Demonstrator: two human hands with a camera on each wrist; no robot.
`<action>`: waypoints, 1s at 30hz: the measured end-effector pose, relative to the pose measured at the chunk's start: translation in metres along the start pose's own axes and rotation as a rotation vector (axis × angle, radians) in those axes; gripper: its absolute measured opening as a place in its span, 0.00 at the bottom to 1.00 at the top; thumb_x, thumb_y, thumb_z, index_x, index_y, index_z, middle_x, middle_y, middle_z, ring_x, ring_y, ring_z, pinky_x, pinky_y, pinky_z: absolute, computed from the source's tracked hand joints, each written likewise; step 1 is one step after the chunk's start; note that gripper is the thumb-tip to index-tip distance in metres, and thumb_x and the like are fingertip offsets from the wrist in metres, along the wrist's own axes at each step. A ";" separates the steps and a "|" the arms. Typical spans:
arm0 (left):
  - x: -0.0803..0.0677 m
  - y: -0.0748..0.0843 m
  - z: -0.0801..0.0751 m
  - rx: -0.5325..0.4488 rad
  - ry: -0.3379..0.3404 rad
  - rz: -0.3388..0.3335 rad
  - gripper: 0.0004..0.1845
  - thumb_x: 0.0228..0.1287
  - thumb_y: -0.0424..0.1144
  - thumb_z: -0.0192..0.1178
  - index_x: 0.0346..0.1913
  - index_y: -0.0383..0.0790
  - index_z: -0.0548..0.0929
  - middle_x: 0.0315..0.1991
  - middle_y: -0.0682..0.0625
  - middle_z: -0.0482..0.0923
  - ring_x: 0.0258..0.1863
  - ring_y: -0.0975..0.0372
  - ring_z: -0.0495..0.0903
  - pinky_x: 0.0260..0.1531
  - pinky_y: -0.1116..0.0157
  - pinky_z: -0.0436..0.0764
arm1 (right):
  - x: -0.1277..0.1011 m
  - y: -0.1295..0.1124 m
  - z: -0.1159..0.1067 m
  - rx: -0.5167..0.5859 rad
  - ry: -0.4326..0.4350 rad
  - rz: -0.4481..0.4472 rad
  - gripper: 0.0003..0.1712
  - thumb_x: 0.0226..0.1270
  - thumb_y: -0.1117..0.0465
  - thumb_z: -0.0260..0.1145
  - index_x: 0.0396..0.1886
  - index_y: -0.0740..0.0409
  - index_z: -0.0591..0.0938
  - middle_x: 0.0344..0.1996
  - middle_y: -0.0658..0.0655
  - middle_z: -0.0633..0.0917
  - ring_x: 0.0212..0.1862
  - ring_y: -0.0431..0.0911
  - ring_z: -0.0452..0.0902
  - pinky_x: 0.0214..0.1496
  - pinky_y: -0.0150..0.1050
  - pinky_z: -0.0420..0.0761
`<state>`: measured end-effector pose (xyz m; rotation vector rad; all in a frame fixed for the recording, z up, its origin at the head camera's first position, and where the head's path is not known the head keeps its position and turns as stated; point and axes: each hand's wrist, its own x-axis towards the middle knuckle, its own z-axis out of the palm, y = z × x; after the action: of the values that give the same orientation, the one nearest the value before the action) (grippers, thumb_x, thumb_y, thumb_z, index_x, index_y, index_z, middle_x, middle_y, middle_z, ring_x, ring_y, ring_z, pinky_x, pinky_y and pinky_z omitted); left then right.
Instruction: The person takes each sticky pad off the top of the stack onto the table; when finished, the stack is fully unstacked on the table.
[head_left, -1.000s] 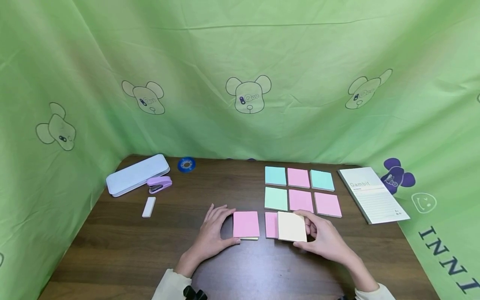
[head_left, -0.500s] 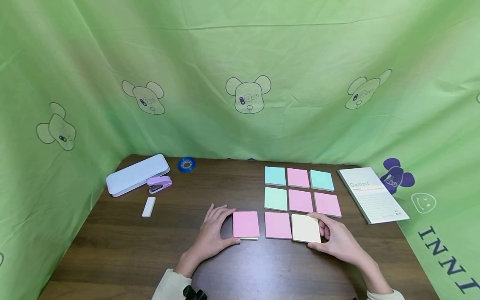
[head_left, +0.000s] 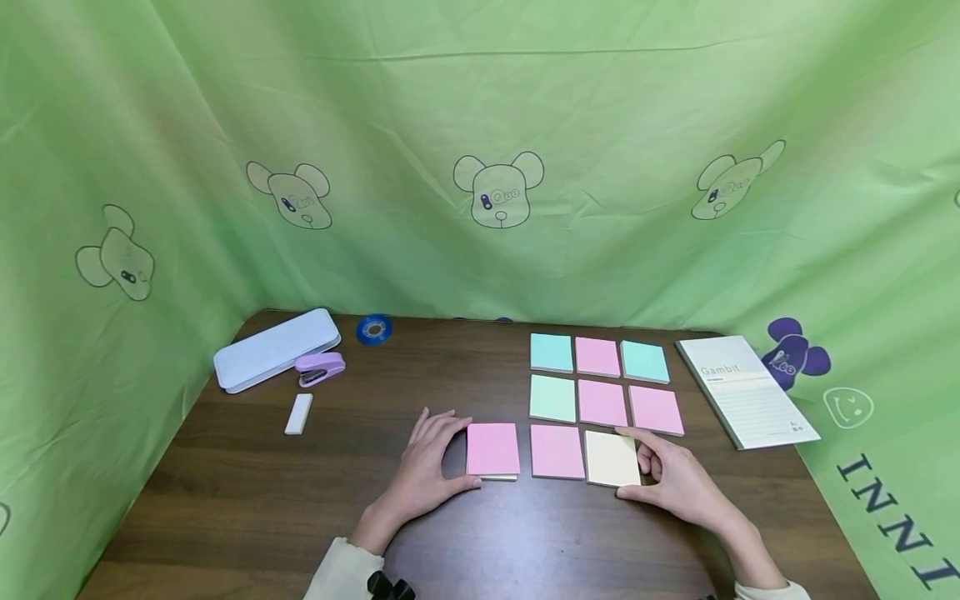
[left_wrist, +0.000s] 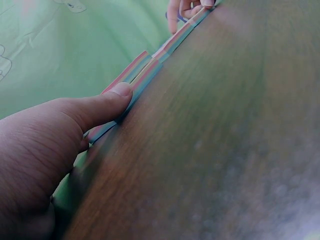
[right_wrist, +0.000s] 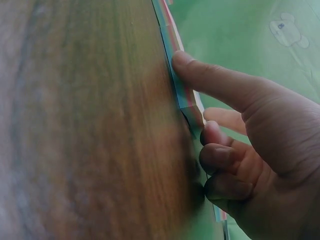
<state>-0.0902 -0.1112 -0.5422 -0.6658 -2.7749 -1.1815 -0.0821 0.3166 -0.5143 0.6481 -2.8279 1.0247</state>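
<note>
My right hand (head_left: pixel 671 477) holds a cream sticky note pad (head_left: pixel 611 459) between thumb and forefinger, at the right end of the front row. Its other fingers curl beside the pad's right edge. A pink sticky note pad (head_left: pixel 557 452) lies just to the left. My left hand (head_left: pixel 426 462) grips a stack of sticky note pads (head_left: pixel 492 449), pink on top with a pale yellow edge showing below. In the left wrist view, the thumb (left_wrist: pixel 112 102) presses on the stack's front edge. The right thumb (right_wrist: pixel 187 62) touches the cream pad's near edge in the right wrist view.
Behind the front row lie two rows of pink, blue and green sticky note pads (head_left: pixel 602 403). A notebook (head_left: pixel 748 392) stands right. At left are a pale blue case (head_left: pixel 276 350), a purple stapler (head_left: pixel 320 368), a white eraser (head_left: pixel 298 414) and blue tape (head_left: pixel 373 329).
My right hand has moved the cream pad rightward off the pink pad and lowered it beside that pad. The left hand has stayed at the stack.
</note>
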 end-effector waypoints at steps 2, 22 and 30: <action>0.000 0.000 0.000 -0.003 -0.003 -0.004 0.49 0.56 0.51 0.88 0.78 0.39 0.78 0.74 0.42 0.79 0.80 0.44 0.69 0.87 0.36 0.47 | 0.000 -0.001 0.000 -0.019 0.010 0.009 0.49 0.47 0.53 0.95 0.71 0.56 0.83 0.29 0.41 0.72 0.27 0.28 0.59 0.27 0.29 0.64; 0.000 0.001 0.001 0.016 0.008 0.005 0.49 0.55 0.51 0.88 0.78 0.39 0.78 0.73 0.42 0.79 0.80 0.44 0.70 0.87 0.36 0.48 | 0.041 -0.060 0.039 -0.067 0.070 -0.107 0.34 0.57 0.57 0.89 0.64 0.55 0.89 0.23 0.38 0.73 0.26 0.27 0.62 0.29 0.29 0.67; 0.000 0.000 0.000 0.012 0.004 0.010 0.51 0.55 0.51 0.88 0.80 0.38 0.76 0.75 0.40 0.78 0.80 0.44 0.69 0.87 0.36 0.47 | 0.061 -0.083 0.062 -0.041 0.009 -0.133 0.38 0.58 0.52 0.89 0.67 0.56 0.88 0.28 0.39 0.77 0.30 0.31 0.68 0.31 0.31 0.73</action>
<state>-0.0896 -0.1112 -0.5418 -0.6745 -2.7702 -1.1618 -0.0987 0.1982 -0.5010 0.8119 -2.7475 0.9424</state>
